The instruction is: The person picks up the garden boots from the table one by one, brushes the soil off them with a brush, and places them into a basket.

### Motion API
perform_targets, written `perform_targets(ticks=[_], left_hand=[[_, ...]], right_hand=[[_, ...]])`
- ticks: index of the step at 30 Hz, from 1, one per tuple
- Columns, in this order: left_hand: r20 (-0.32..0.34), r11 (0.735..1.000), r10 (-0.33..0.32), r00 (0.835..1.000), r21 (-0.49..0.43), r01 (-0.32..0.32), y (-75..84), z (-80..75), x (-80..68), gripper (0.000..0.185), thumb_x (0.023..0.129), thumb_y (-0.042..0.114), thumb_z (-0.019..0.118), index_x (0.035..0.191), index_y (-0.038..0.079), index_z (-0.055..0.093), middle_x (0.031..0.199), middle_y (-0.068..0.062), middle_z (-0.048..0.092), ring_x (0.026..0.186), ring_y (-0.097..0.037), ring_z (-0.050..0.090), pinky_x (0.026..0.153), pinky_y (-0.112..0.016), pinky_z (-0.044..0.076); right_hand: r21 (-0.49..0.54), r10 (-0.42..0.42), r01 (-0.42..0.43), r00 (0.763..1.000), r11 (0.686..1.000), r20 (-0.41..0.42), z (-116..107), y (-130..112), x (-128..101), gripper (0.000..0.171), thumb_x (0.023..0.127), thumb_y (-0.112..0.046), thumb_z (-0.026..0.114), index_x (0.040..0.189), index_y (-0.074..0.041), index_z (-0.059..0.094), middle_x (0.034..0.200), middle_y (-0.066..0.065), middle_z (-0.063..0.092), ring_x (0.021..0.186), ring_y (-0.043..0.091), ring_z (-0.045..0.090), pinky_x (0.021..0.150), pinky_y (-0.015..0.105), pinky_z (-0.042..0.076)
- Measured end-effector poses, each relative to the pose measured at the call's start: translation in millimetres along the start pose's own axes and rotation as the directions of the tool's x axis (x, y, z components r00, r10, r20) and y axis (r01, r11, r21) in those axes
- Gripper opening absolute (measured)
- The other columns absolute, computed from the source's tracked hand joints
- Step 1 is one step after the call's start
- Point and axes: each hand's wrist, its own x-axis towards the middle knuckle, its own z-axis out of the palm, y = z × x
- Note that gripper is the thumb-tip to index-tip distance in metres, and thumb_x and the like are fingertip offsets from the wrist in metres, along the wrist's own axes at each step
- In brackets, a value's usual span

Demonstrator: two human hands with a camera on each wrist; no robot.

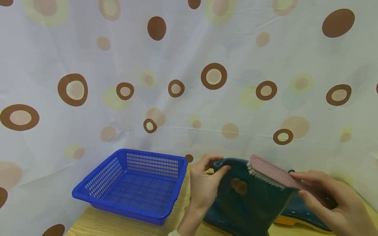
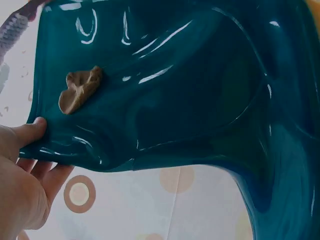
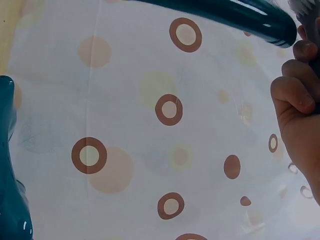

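A glossy dark teal rubber boot (image 1: 254,209) stands in front of me, its shaft upward. My left hand (image 1: 200,188) pinches the rim of the shaft, thumb on the near face and fingers behind. On the shaft sits a brown, mud-like patch (image 2: 80,90), clear in the left wrist view. With my right hand (image 1: 339,200) I grip the handle of a pink scrubbing brush (image 1: 270,170). Its white bristles lie at the upper right of the shaft; whether they press on it I cannot tell. In the right wrist view the brush shows only in part.
A blue plastic basket (image 1: 130,214) with slotted walls stands on the wooden table (image 1: 97,223) to the left. Another teal boot (image 1: 304,211) with an orange sole lies behind the held one, at right. A spotted curtain (image 1: 189,108) hangs close behind everything.
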Motion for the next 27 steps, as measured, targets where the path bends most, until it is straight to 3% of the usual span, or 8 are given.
perform_targets(ticks=[3, 9, 12, 15, 19, 23, 27], left_hand=[[-0.01, 1.0, -0.011, 1.0, 0.005, 0.011, 0.6, 0.1, -0.5, 0.021, 0.082, 0.014, 0.081, 0.102, 0.014, 0.073, 0.089, -0.008, 0.07, 0.058, -0.011, 0.063, 0.049, -0.031, 0.058], [0.018, 0.999, -0.037, 0.999, 0.035, 0.037, 3.9, -2.9, 0.4, 0.023, 0.083, 0.018, 0.081, 0.105, 0.018, 0.074, 0.093, -0.008, 0.071, 0.07, -0.007, 0.065, 0.053, -0.022, 0.056], [0.044, 0.998, -0.051, 0.998, 0.046, 0.049, 4.2, -5.9, 1.5, 0.024, 0.083, 0.018, 0.08, 0.107, 0.019, 0.074, 0.094, -0.008, 0.071, 0.07, -0.007, 0.064, 0.046, -0.016, 0.044], [0.076, 0.997, -0.074, 0.994, 0.037, 0.072, 2.9, -9.7, 3.5, 0.025, 0.084, 0.017, 0.08, 0.109, 0.02, 0.073, 0.094, -0.009, 0.07, 0.071, -0.007, 0.063, 0.046, -0.015, 0.044], [0.119, 0.995, -0.096, 0.988, 0.032, 0.093, 0.0, -14.2, 5.9, 0.028, 0.085, 0.017, 0.079, 0.112, 0.019, 0.072, 0.098, -0.009, 0.069, 0.078, -0.008, 0.064, 0.059, -0.02, 0.056], [0.181, 0.993, -0.109, 0.977, 0.055, 0.1, -2.7, -19.0, 9.2, 0.031, 0.088, 0.019, 0.077, 0.118, 0.02, 0.069, 0.111, -0.005, 0.068, 0.087, -0.01, 0.064, 0.068, -0.022, 0.056], [0.288, 0.987, -0.149, 0.946, 0.095, 0.126, -6.3, -28.1, 14.3, 0.04, 0.091, 0.026, 0.073, 0.13, 0.029, 0.063, 0.127, 0.001, 0.063, 0.103, -0.015, 0.064, 0.083, -0.029, 0.056]], right_hand=[[-0.06, -0.076, 0.077, 0.997, 0.995, 0.017, -0.9, -2.7, 3.4, 0.058, 0.072, 0.02, 0.073, 0.122, -0.01, 0.066, 0.088, -0.018, 0.051, 0.049, -0.005, 0.032, 0.045, 0.013, 0.027], [-0.13, -0.203, 0.213, 0.976, 0.968, 0.081, 2.0, -7.4, 12.4, 0.064, 0.065, 0.014, 0.08, 0.12, -0.016, 0.066, 0.08, -0.022, 0.044, 0.055, -0.012, 0.032, 0.049, 0.007, 0.028], [-0.137, -0.191, 0.201, 0.978, 0.97, 0.087, 7.3, -8.0, 12.4, 0.064, 0.064, 0.013, 0.082, 0.119, -0.017, 0.067, 0.08, -0.021, 0.047, 0.056, -0.011, 0.036, 0.049, 0.008, 0.028], [-0.169, -0.159, 0.173, 0.983, 0.97, 0.09, 14.1, -6.5, 12.6, 0.062, 0.063, 0.01, 0.083, 0.116, -0.019, 0.068, 0.082, -0.019, 0.053, 0.058, -0.01, 0.039, 0.05, 0.009, 0.03], [-0.186, -0.15, 0.169, 0.982, 0.968, 0.112, 22.6, -1.5, 14.2, 0.057, 0.065, 0.005, 0.085, 0.114, -0.019, 0.069, 0.085, -0.017, 0.059, 0.062, -0.008, 0.043, 0.052, 0.009, 0.034], [-0.171, -0.158, 0.177, 0.98, 0.969, 0.117, 27.6, 3.3, 13.9, 0.053, 0.069, 0.002, 0.085, 0.114, -0.019, 0.069, 0.084, -0.017, 0.059, 0.062, -0.008, 0.043, 0.052, 0.009, 0.034], [-0.193, -0.14, 0.16, 0.984, 0.968, 0.113, 28.8, 5.5, 13.0, 0.05, 0.071, 0.0, 0.084, 0.115, -0.019, 0.069, 0.082, -0.018, 0.056, 0.061, -0.009, 0.041, 0.051, 0.009, 0.032]])
